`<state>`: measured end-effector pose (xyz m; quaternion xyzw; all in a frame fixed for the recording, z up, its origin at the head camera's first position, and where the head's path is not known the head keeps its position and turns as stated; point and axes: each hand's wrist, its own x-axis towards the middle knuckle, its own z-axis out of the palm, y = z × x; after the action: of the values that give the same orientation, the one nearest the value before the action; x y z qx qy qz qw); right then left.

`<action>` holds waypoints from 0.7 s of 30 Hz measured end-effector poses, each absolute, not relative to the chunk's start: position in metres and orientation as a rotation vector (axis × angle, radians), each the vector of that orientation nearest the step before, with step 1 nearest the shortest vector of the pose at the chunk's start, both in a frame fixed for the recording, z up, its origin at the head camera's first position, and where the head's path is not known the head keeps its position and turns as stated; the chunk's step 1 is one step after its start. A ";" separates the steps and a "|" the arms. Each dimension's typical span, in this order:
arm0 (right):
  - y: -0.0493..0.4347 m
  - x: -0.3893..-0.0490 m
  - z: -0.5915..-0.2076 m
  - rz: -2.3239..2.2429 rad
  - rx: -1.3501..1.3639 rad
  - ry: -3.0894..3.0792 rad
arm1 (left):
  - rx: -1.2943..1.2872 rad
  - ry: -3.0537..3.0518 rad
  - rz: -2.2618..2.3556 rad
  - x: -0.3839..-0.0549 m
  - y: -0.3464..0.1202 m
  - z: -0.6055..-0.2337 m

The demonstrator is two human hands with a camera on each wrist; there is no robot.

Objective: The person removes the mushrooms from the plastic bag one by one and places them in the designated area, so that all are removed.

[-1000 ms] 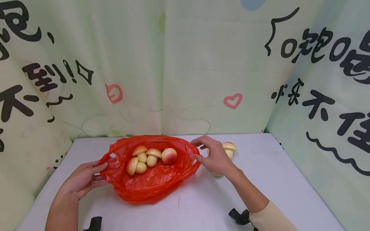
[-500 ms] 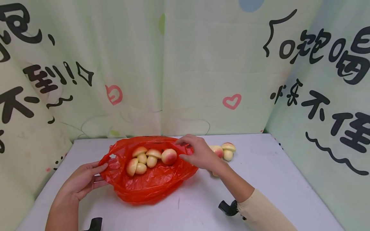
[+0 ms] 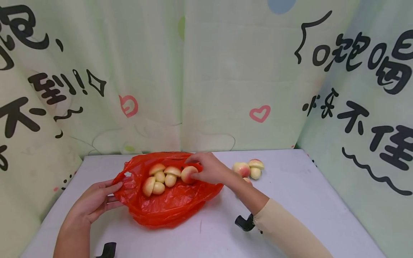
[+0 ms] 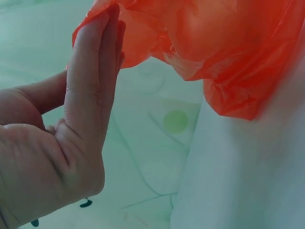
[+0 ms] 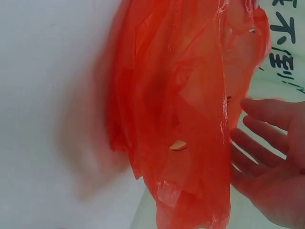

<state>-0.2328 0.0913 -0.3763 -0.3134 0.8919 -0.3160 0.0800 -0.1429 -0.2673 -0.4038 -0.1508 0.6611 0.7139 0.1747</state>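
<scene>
L hand (image 3: 93,201) pinching L edge of red plastic bag (image 3: 174,208), R hand (image 3: 209,167) w/ thumb at R side of peach-like ball (image 3: 186,175) inside bag, can't tell if gripped, 3 mushrooms (image 3: 159,176) just L of ball

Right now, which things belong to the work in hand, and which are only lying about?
Work in hand:
red bag, pinched by left fingers
peach-like piece inside, by right fingers
three mushroom-shaped pieces inside

Seemingly lying about, on the table:
second peach-like piece
single mushroom-shaped piece beside it
third piece, partly hidden
</scene>
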 end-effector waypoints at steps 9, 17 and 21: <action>0.075 -0.245 -0.381 -0.714 -0.875 2.673 | -0.411 1.882 2.024 -0.142 -0.267 -0.403; 0.067 -0.256 -0.392 -0.587 -0.917 2.703 | -0.407 1.876 2.028 -0.143 -0.267 -0.404; 0.062 -0.260 -0.397 -0.546 -0.924 2.705 | -0.404 1.877 2.028 -0.143 -0.267 -0.405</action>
<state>-0.2600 0.0623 -0.3973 -0.3153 0.9233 -0.1865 0.1155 -0.1434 -0.2671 -0.4048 -0.1425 0.6618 0.7152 0.1737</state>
